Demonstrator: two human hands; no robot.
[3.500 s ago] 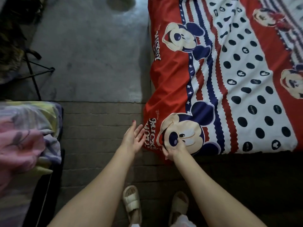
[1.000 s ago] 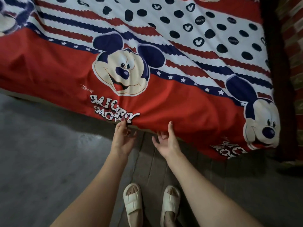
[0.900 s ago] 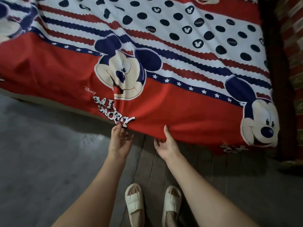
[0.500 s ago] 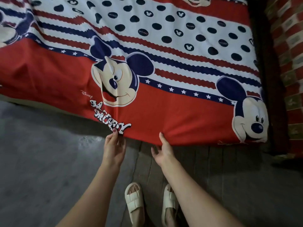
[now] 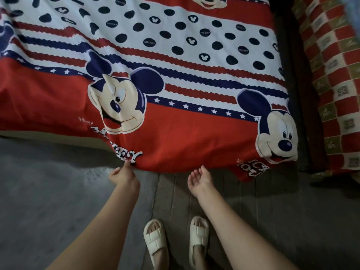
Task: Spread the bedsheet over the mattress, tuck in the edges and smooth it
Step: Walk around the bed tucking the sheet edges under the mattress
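**Bedsheet edge held at near side of mattress**

Landmark: the bedsheet, red, white and navy with cartoon mouse faces and dots. It lies spread across the mattress and fills the upper part of the view; its red border hangs over the near edge.

1. Left of the bedsheet's held point, a pale strip of mattress shows under the red border. Below it the floor is grey.

2. The left hand is at the bedsheet's lower edge, under the printed white lettering. Its fingers are curled and pinch the hem; the cloth is drawn down into a fold towards the fingertips.

3. The right hand is just below the bedsheet's edge, to the right of the left hand. Palm up, fingers spread and relaxed, holding nothing. Whether the fingertips touch the cloth cannot be told.

4. Below both hands, 2 feet in cream sandals stand on the floor.

5. Right of the bedsheet, past a dark gap, lies a red and cream checked cloth.
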